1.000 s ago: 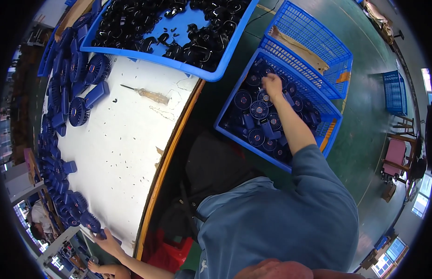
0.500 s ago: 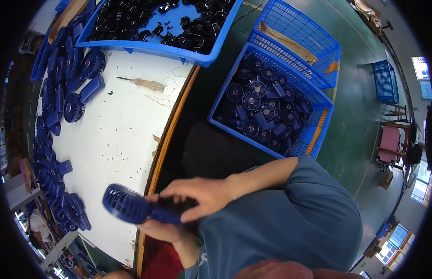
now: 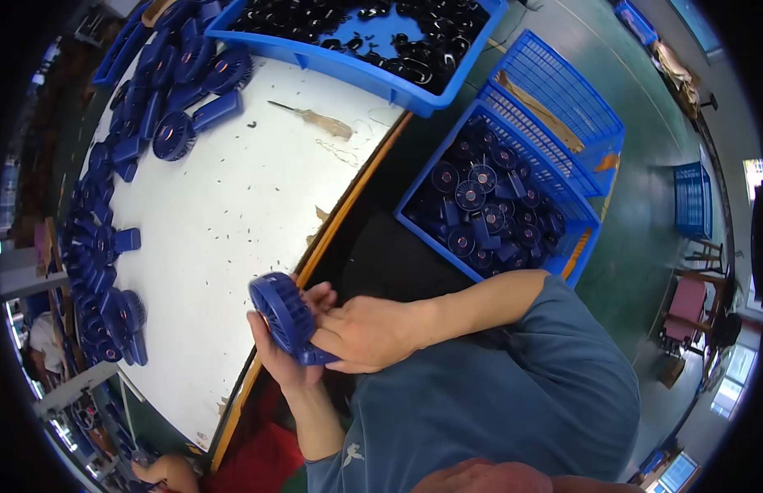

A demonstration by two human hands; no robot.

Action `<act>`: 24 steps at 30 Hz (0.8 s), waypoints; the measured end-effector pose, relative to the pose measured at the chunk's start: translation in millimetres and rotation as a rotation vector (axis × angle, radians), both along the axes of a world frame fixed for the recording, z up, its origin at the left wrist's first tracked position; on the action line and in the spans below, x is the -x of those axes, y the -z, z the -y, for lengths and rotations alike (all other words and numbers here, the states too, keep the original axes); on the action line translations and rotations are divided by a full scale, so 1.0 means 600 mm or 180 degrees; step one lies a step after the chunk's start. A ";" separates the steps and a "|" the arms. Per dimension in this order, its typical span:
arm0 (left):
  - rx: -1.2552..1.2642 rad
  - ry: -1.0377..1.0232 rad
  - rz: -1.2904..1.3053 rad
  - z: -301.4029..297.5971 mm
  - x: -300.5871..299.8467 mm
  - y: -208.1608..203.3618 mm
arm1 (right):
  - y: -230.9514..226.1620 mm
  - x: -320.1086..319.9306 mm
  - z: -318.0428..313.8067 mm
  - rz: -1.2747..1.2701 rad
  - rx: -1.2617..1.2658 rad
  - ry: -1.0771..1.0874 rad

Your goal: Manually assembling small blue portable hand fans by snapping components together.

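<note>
- Both hands meet on one blue fan [image 3: 284, 319] just off the table [image 3: 233, 214] edge, close to our body.
- Our right hand [image 3: 366, 332] lies over the fan's handle end, fingers curled and clamped on it; we judge this steadies the piece.
- Our left hand [image 3: 276, 355] cups the fan from below, fingers closed around the round head, thumb up beside the grille; held so, the face tilts toward us, likely for a look.
- We see a fan of dark blue plastic, with a round slatted grille and a short stubby handle; whether a blade sits inside, we cannot tell.
- Right of the hands and farther out, a blue crate [image 3: 496, 205] on the floor holds many like fans, within an arm's reach, probably as the stock bin.
- Beyond it stands a second crate [image 3: 562, 107], nearly bare but for a strip of cardboard.
- Left of the hands, across the white table, more fans [image 3: 110, 246] lie in a curved row along the far rim, well apart from us.
- Ahead, a blue tray [image 3: 357, 41] of small black parts sits at the table's far end, with a screwdriver [image 3: 311, 119] lying before it.
</note>
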State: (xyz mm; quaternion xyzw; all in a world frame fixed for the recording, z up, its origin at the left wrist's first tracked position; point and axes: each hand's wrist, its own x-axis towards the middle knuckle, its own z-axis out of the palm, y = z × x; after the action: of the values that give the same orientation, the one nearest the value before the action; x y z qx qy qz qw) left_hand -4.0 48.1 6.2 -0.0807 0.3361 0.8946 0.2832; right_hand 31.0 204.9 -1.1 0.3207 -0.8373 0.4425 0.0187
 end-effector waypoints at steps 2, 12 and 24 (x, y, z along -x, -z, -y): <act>-0.0334 0.0377 -0.0852 -0.007 -0.027 0.015 | -0.048 0.022 -0.011 0.0153 -0.0281 0.0012; 0.0333 0.0341 -0.1383 0.049 -0.050 0.002 | 0.226 0.068 -0.432 0.2031 -0.1292 0.2211; 0.0772 -0.0126 -0.1262 0.060 -0.063 -0.004 | 0.554 0.096 -0.455 0.2817 -0.1562 0.2994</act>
State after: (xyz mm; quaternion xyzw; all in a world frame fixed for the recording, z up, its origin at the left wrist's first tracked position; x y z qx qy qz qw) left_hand 33.5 12.1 8.8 0.0566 0.4885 0.8514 0.1823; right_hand -26.3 478.1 -333.3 -0.2925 -0.8922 0.2743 -0.2080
